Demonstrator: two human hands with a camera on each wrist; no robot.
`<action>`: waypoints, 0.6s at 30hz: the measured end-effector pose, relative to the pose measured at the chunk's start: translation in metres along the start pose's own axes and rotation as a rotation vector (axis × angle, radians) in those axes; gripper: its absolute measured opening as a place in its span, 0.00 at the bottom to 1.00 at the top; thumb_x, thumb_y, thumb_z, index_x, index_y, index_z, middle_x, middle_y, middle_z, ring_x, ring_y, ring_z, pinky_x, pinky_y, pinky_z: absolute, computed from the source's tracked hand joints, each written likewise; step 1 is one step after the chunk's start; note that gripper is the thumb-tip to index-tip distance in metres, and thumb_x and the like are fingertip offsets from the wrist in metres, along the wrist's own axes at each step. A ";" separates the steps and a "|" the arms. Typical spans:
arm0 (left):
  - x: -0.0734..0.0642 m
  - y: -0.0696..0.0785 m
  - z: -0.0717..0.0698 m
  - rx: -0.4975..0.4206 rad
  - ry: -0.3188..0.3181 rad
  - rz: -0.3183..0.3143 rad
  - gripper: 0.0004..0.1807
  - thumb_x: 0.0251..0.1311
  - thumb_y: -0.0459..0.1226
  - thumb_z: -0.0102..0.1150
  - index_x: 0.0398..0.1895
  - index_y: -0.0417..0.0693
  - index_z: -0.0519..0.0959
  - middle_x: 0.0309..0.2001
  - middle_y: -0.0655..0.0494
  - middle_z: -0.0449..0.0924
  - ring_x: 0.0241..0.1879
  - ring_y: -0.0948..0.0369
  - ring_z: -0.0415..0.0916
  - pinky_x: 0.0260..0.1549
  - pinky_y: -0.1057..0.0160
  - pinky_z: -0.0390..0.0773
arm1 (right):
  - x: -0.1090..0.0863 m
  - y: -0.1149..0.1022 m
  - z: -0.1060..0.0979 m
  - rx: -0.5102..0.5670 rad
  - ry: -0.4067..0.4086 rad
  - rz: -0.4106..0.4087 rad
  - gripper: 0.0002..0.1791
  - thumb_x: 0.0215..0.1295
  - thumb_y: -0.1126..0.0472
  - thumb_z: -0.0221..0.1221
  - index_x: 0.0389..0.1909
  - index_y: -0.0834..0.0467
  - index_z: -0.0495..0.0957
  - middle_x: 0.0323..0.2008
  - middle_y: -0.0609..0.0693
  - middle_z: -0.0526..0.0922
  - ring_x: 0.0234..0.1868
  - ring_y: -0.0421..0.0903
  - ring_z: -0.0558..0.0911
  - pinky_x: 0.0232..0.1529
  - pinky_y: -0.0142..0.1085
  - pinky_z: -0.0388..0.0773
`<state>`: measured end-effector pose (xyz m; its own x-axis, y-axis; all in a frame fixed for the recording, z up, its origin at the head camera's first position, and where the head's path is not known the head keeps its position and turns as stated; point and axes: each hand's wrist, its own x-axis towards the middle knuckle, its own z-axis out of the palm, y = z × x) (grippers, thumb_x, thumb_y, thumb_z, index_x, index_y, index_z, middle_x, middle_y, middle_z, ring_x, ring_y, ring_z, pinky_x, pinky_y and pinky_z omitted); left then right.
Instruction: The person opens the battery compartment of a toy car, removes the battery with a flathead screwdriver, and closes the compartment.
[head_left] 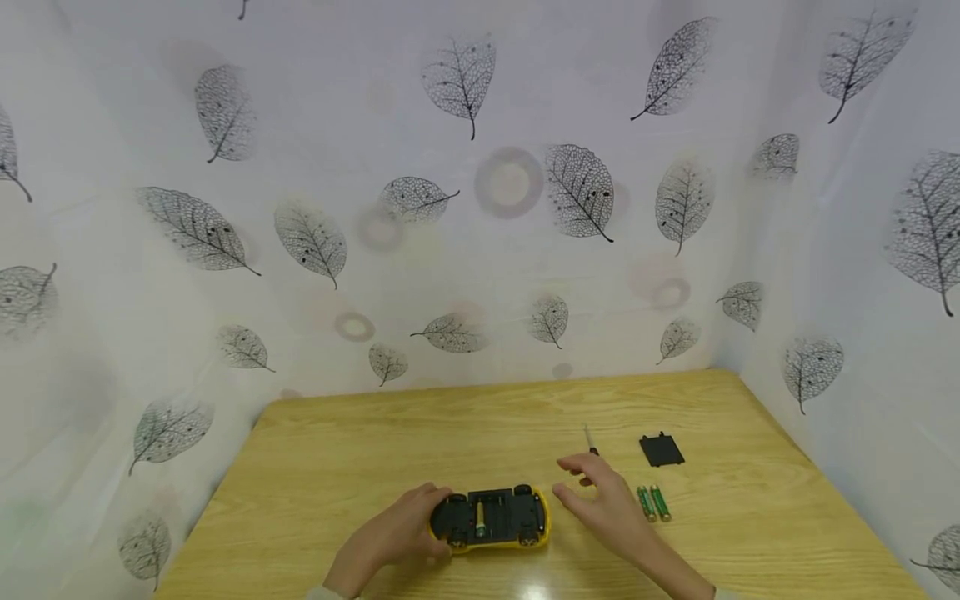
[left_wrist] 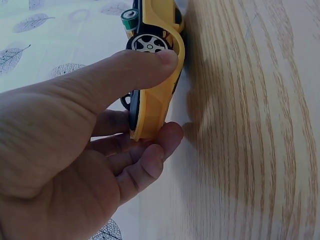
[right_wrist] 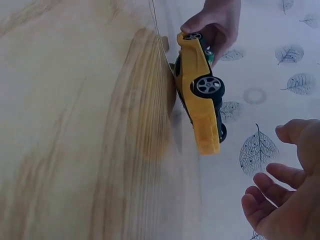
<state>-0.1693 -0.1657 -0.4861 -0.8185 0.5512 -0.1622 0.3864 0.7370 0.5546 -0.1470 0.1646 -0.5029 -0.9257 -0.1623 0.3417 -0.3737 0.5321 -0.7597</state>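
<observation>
A yellow toy car (head_left: 517, 512) lies upside down on the table, its black underside facing up. My left hand (head_left: 408, 525) grips one end of it, thumb (left_wrist: 135, 75) along the side by a wheel and fingers round the end. One green and gold battery (head_left: 481, 518) sits in the opening in the underside; its end (left_wrist: 130, 20) stands up above the car's edge in the left wrist view. Just off the car's other end, my right hand (head_left: 603, 508) holds nothing, its fingers loosely bent and apart from the thumb.
Two green batteries (head_left: 653, 503) lie side by side to the right of my right hand. Behind them is a black square cover (head_left: 662, 450) with small tabs. A screwdriver (head_left: 590, 439) lies beyond my right fingertips. Leaf-patterned sheeting (head_left: 510, 275) surrounds the wooden table (head_left: 337, 450).
</observation>
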 end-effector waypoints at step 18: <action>0.001 -0.003 0.000 -0.007 -0.002 0.045 0.40 0.49 0.44 0.80 0.66 0.42 0.76 0.48 0.57 0.75 0.47 0.58 0.74 0.51 0.50 0.78 | 0.013 -0.017 0.052 -0.118 -0.270 -0.251 0.34 0.62 0.42 0.71 0.61 0.61 0.81 0.60 0.56 0.78 0.60 0.53 0.75 0.56 0.59 0.72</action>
<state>-0.1710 -0.1675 -0.4882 -0.7997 0.5842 -0.1383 0.4196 0.7087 0.5671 -0.1552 0.1099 -0.5144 -0.7944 -0.5040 0.3390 -0.5958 0.5378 -0.5965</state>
